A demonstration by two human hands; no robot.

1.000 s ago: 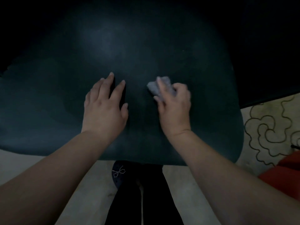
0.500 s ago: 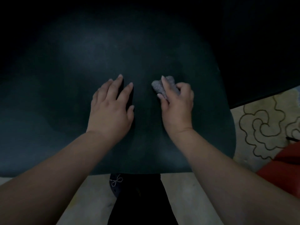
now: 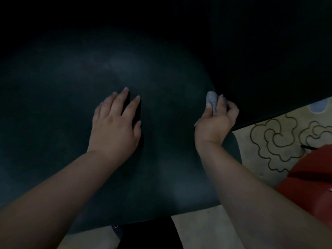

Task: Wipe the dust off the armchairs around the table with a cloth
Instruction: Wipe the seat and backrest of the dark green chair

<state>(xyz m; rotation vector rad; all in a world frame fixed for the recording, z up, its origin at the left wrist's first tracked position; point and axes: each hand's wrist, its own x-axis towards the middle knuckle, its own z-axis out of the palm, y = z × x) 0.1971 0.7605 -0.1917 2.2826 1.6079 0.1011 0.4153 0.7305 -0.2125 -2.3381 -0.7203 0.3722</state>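
Observation:
A dark green armchair seat (image 3: 71,123) fills most of the head view, dim and faintly shiny. My left hand (image 3: 115,123) rests flat on the seat's middle with its fingers straight and spread. My right hand (image 3: 215,121) grips a small grey cloth (image 3: 212,101) bunched between thumb and fingers, at the seat's right edge where it meets the dark side of the chair (image 3: 260,69).
A beige carpet with dark swirl lines (image 3: 276,141) lies to the right. A red object (image 3: 312,182) sits at the right edge. My dark trouser legs (image 3: 149,234) stand below the seat's front edge on the pale floor (image 3: 197,229).
My right hand has carried the cloth to the right, from the seat's middle to its right edge. My left hand stayed flat on the seat. The view shifted slightly.

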